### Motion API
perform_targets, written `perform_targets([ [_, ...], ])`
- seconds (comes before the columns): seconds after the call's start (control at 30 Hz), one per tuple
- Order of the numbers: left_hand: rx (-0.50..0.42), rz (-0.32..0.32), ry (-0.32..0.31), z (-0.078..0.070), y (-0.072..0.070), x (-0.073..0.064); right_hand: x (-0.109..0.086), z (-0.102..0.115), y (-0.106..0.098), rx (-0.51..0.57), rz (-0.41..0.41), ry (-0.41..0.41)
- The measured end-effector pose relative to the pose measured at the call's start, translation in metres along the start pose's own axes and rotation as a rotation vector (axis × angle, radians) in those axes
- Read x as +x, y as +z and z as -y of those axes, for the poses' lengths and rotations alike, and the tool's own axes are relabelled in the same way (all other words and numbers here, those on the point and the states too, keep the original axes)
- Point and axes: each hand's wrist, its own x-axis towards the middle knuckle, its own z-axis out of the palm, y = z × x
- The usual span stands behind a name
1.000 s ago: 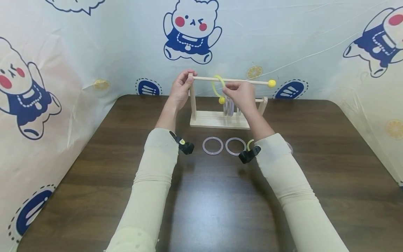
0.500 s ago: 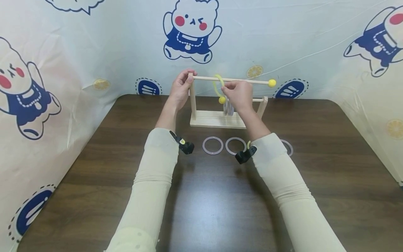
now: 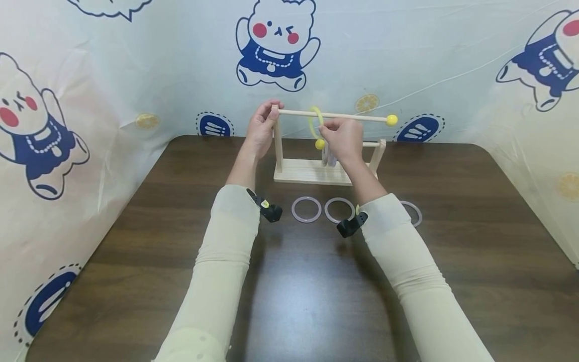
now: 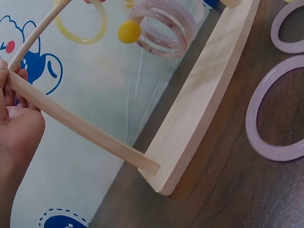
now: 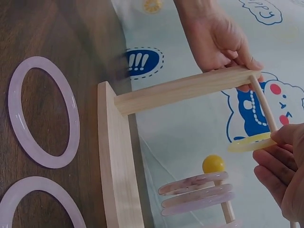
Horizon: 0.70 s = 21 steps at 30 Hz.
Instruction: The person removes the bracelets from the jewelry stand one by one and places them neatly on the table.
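A light wooden bangle stand [image 3: 298, 172] has two rods, each tipped with a yellow ball. My left hand [image 3: 260, 129] grips the top of the left post [image 4: 76, 116], where the upper rod [image 3: 294, 113] meets it. Around that rod is a yellow bangle [image 5: 244, 144], which my right hand [image 3: 345, 140] pinches between thumb and fingers. Below, several pale purple and marbled bangles [image 5: 194, 184] hang on the lower rod, close behind its yellow ball [image 5: 213, 164]. In the head view my right hand partly hides them.
On the dark wooden table [image 3: 289, 281], two purple bangles lie flat before the stand, one the left bangle [image 3: 293, 209]. Another purple bangle [image 3: 420, 213] and a sliver of a yellow one show beside the right sleeve [image 3: 389, 216]. A printed cloth [image 3: 181, 60] hangs behind.
My right hand has shifted slightly left along the upper rod, and the yellow bangle it pinches has turned more edge-on. My left hand keeps its grip on the post.
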Motion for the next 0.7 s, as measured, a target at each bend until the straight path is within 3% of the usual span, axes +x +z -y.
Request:
perform_targets([
  [0.4, -0.022, -0.013, 0.002, 0.0008, 0.0011, -0.0018, -0.0007, -0.0016, 0.0020, 0.069, -0.040, 0.005],
  [0.7, -0.028, 0.011, 0.028, 0.0010, 0.0025, -0.0035, -0.0029, -0.0013, -0.0002, 0.112, -0.085, 0.036],
])
